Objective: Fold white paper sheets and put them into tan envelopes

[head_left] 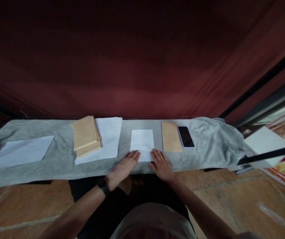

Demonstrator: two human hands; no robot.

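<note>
Presently, the left hand (127, 162) and right hand (162, 165) are resting, each grip uncurled and grasping nothing, at the near corners of a white rectangular paper sheet (142, 141), which is lying on the grey-cloth-covered surface (202, 157).

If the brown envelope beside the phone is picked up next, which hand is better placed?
Probably the right hand: it rests at the right edge of the white paper, close to the brown envelope. The left hand is at the opposite edge, farther away.

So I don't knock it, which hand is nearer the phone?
Right. Your right hand is left of the phone, at the right side of the white sheet; your left hand is farther left, at the sheet's left.
</note>
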